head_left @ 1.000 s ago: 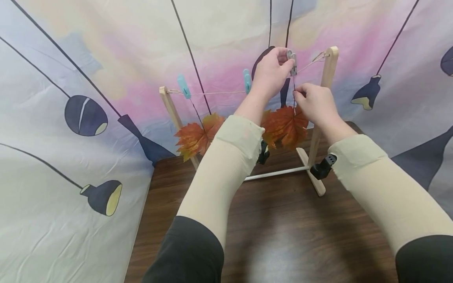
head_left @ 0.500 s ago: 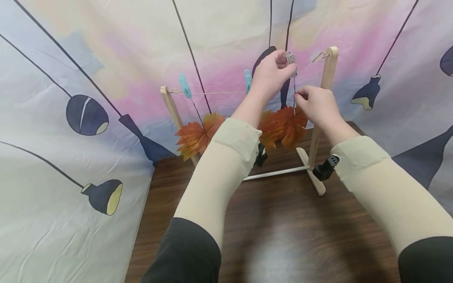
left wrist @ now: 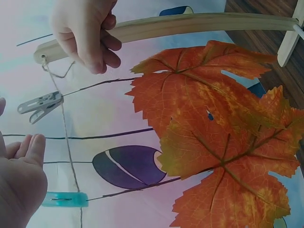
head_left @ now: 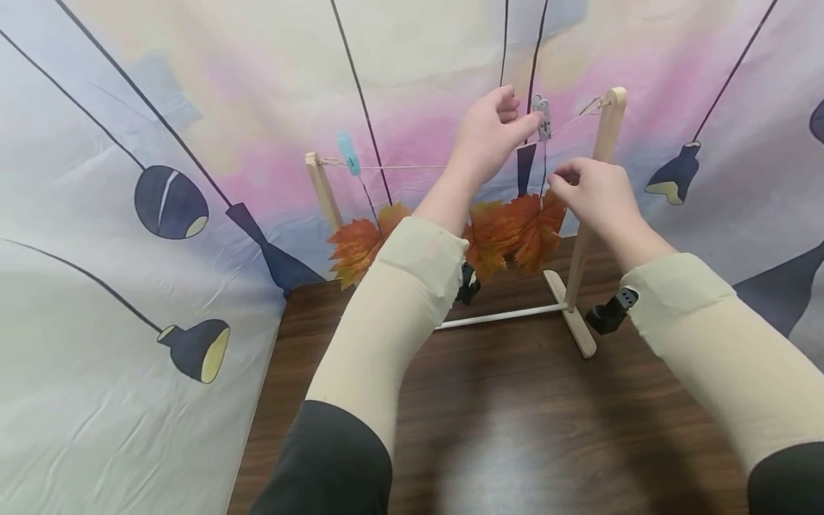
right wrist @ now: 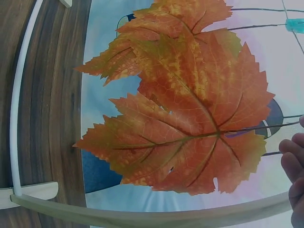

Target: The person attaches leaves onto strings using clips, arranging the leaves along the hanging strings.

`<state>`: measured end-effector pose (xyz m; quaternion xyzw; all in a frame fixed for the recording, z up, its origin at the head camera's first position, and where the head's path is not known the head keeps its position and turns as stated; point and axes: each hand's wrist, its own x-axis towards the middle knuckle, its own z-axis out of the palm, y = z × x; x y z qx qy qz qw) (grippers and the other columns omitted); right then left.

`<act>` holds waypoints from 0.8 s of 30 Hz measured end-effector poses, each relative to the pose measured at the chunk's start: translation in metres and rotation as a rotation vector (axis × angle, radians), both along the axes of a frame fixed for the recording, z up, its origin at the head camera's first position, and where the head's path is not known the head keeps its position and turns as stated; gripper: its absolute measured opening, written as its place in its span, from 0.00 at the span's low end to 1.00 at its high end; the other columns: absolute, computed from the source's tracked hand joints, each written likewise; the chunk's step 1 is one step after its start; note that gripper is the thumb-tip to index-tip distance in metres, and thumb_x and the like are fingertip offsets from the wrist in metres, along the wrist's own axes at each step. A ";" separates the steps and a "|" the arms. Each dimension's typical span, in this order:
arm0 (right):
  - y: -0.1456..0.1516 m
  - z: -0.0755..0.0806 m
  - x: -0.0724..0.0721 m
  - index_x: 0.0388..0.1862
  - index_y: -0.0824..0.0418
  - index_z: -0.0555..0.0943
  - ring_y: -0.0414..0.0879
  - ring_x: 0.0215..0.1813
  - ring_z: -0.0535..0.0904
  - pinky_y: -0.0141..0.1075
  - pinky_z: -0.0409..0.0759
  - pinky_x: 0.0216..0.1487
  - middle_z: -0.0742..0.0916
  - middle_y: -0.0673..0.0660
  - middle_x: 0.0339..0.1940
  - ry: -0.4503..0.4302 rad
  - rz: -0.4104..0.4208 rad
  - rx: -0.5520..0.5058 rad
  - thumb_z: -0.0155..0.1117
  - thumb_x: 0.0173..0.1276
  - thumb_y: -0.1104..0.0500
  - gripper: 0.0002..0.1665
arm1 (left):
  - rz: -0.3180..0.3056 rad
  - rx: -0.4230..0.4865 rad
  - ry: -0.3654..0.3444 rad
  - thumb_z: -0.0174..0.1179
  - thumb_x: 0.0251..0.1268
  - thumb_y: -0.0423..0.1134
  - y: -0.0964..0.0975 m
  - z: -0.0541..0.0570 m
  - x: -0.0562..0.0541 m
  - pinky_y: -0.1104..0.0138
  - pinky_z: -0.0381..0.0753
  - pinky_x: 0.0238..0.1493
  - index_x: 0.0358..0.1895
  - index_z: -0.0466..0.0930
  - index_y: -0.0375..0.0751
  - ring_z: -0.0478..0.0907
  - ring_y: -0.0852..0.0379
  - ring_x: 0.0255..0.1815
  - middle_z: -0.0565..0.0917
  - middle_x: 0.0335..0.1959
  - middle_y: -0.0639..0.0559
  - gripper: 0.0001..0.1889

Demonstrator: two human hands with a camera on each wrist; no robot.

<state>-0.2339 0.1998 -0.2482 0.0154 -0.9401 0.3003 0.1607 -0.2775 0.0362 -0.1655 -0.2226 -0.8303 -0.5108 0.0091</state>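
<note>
A grey clothespin (left wrist: 40,105) grips the string (left wrist: 69,147) and a leaf stem; below it hangs an orange artificial maple leaf (head_left: 531,229). My left hand (head_left: 492,132) is beside this clothespin, fingers loose, and a gap shows between them in the left wrist view. My right hand (head_left: 595,193) is just right of the stem (left wrist: 102,83), its fingers loosely bent and apart from it. A second maple leaf (left wrist: 228,161) hangs from a turquoise clothespin (left wrist: 66,199), which my left hand hides in the head view.
Another turquoise clothespin (head_left: 348,152) holds a maple leaf (head_left: 357,247) at the string's left end. The wooden post (head_left: 608,129) stands close to my right hand, with a white bar (head_left: 502,315) low between the posts. A printed cloth (head_left: 257,93) hangs behind the brown table (head_left: 515,400).
My left fingers have opened and come off the grey clothespin. My right fingers have let go of the stem and drawn slightly right. The head view has shifted a little.
</note>
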 end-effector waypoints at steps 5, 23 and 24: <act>0.005 -0.002 0.002 0.54 0.64 0.78 0.59 0.49 0.76 0.52 0.72 0.50 0.84 0.64 0.48 0.011 0.000 0.010 0.49 0.70 0.47 0.26 | -0.024 0.051 -0.008 0.63 0.61 0.45 -0.001 -0.001 0.003 0.80 0.68 0.52 0.71 0.58 0.46 0.68 0.69 0.59 0.71 0.63 0.57 0.36; 0.023 -0.014 0.013 0.54 0.64 0.79 0.59 0.46 0.78 0.53 0.74 0.46 0.84 0.66 0.46 0.064 -0.016 -0.040 0.52 0.68 0.40 0.31 | -0.071 0.151 -0.007 0.66 0.57 0.43 -0.007 -0.031 0.016 0.80 0.70 0.48 0.67 0.65 0.44 0.73 0.67 0.53 0.75 0.57 0.55 0.34; 0.022 -0.014 0.013 0.53 0.64 0.79 0.59 0.46 0.78 0.53 0.74 0.46 0.84 0.66 0.45 0.077 -0.014 -0.041 0.53 0.68 0.40 0.31 | -0.068 0.156 -0.010 0.66 0.58 0.43 -0.010 -0.033 0.016 0.80 0.70 0.48 0.67 0.65 0.44 0.73 0.67 0.53 0.75 0.57 0.55 0.33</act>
